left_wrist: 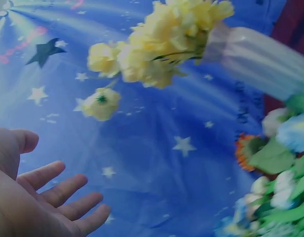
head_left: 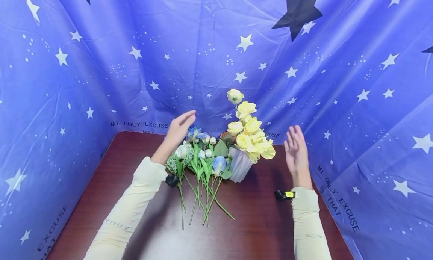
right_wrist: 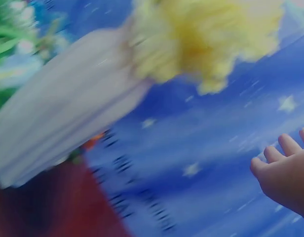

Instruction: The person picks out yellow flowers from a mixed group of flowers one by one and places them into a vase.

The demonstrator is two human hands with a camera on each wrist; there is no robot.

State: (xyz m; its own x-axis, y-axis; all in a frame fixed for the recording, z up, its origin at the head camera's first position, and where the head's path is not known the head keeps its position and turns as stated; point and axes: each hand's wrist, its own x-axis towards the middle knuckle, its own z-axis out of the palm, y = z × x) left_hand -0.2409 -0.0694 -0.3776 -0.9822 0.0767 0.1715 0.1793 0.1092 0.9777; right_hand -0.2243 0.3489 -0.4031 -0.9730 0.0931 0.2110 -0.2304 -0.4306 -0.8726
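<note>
Yellow flowers (head_left: 252,124) stand in a pale ribbed vase (head_left: 241,166) toward the back of the table. My left hand (head_left: 179,128) is raised above the left side of the loose flowers, its fingers extended and holding nothing. In the left wrist view the same left hand (left_wrist: 48,197) shows its fingers spread apart. To the right of the vase, my right hand (head_left: 297,151) is held up with straight fingers, touching nothing. The right wrist view is blurred; the right hand (right_wrist: 290,173) appears at its edge, apart from the vase (right_wrist: 68,103).
Several loose stems lie on the dark red table (head_left: 250,230) left of the vase, among them white tulips (head_left: 205,153), a blue flower (head_left: 219,165) and an orange flower (left_wrist: 247,150). A blue star-patterned cloth (head_left: 193,57) encloses the back and sides.
</note>
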